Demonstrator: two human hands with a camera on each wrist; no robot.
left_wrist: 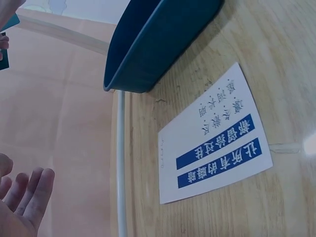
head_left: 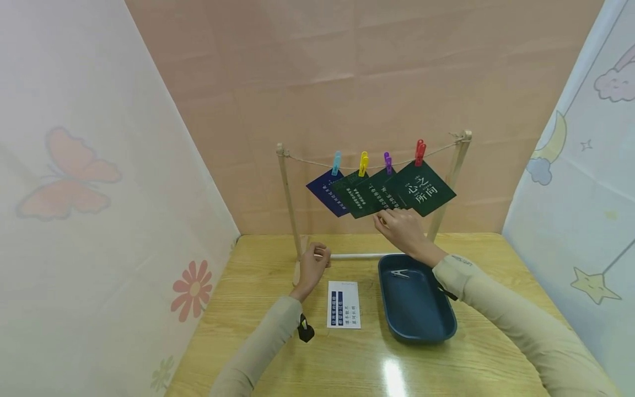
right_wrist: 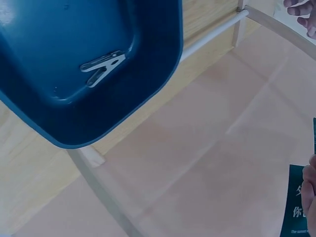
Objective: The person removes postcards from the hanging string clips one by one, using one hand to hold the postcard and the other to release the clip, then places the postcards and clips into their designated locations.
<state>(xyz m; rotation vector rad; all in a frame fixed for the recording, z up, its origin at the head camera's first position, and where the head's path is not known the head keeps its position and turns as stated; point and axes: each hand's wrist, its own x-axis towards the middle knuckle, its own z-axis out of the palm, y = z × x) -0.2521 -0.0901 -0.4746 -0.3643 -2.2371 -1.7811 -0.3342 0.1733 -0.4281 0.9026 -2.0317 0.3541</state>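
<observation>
Four clothespins, light blue (head_left: pixel 337 163), yellow (head_left: pixel 364 164), purple (head_left: pixel 388 163) and red (head_left: pixel 420 153), hold a blue card (head_left: pixel 327 190) and several dark green cards (head_left: pixel 421 187) on a string. My right hand (head_left: pixel 403 226) is at the lower edge of the green card (head_left: pixel 379 193) under the purple clothespin, fingers bent; whether they pinch it is unclear. My left hand (head_left: pixel 315 267) hovers by the left post with relaxed fingers, holding nothing. Below it to the right, a white card (left_wrist: pixel 212 138) with printed characters lies on the table.
A dark blue basin (head_left: pixel 419 303) stands under my right forearm, with a pale clothespin (right_wrist: pixel 102 66) inside. Wooden posts (head_left: pixel 289 204) carry the string, and a white rod (head_left: pixel 357 256) runs low between them. A peach backdrop (head_left: pixel 347 82) hangs behind.
</observation>
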